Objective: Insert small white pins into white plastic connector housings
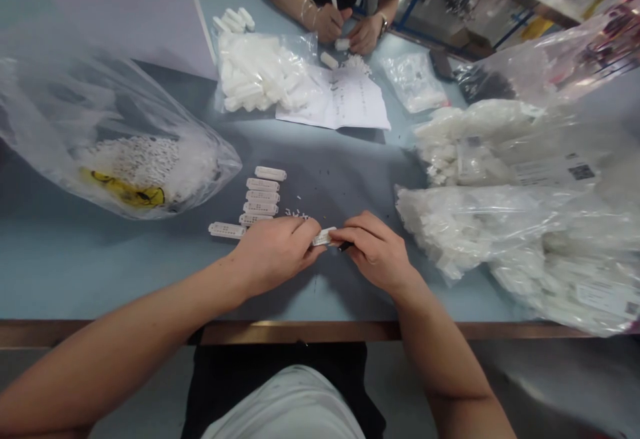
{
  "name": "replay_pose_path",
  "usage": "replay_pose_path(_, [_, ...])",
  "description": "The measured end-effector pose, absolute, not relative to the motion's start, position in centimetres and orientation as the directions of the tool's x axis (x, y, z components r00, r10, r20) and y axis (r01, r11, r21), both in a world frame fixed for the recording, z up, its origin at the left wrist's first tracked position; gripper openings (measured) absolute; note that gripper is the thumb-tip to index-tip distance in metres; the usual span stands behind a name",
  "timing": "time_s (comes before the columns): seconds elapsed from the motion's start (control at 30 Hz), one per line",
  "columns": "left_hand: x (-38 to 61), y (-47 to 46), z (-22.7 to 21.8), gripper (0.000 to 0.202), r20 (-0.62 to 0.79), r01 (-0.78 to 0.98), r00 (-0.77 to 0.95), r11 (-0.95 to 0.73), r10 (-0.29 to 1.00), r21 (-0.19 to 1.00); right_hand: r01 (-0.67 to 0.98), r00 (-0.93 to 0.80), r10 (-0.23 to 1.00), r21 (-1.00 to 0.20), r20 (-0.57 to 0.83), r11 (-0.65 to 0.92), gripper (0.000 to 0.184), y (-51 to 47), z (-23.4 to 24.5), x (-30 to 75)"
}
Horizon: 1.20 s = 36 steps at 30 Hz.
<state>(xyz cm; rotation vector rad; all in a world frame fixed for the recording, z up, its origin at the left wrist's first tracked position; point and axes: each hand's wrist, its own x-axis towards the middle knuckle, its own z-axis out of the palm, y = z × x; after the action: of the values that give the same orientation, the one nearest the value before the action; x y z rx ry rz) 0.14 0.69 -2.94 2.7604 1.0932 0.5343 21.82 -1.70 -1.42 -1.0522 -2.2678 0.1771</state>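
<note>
My left hand [277, 247] is closed round one end of a small white plastic connector [324, 236], just above the grey table [150, 266]. My right hand [376, 250] is pinched at the connector's other end and also grips a thin dark tool [345, 246]. To the left of my hands lies a column of several identical white connectors [261, 196], and one more connector [227, 229] lies apart at the lower left. Tiny white bits [296, 212] are scattered beside them.
A big clear bag with white parts [125, 152] sits at left. Piled bags of white parts [525, 212] fill the right. Across the table another person's hands [345, 26] work over a paper sheet [340, 99] beside a bag of white pieces [260, 72].
</note>
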Motion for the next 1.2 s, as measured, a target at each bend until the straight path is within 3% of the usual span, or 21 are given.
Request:
replay_pose_path(0.37, [0.2,0.6,-3.2,0.023,0.221,0.655,0.664,-0.698,0.714,0.289,0.652,-0.472,0.764,-0.409,0.44,0.639,0.041,-1.8,-1.2,22.0])
replay_pose_path(0.53, [0.1,0.8,-3.2,0.023,0.248,0.656,0.635,-0.68,0.731,0.327,0.658,-0.449,0.737,-0.371,0.505,0.655,0.031,-1.9,-1.2,22.3])
replay_pose_path(0.67, [0.1,0.8,-2.8,0.021,0.21,0.658,0.606,-0.632,0.767,0.409,0.626,-0.531,0.685,-0.314,0.499,0.714,0.025,-1.9,-1.1,22.6])
replay_pose_path(0.9, [0.4,0.7,-2.8,0.021,0.143,0.645,0.576,-0.555,0.805,0.525,0.625,-0.596,0.661,-0.253,0.457,0.739,0.025,-1.7,-1.0,22.7])
replay_pose_path(1.1, [0.3,1.1,-2.5,0.022,0.102,0.642,0.57,-0.519,0.815,0.564,0.618,-0.494,0.661,-0.307,0.565,0.724,0.034,-1.6,-0.8,22.9])
replay_pose_path(1.2, [0.2,1.2,-2.1,0.022,0.088,0.643,0.559,-0.498,0.825,0.582,0.642,-0.511,0.665,-0.273,0.544,0.717,0.035,-1.6,-0.9,23.1])
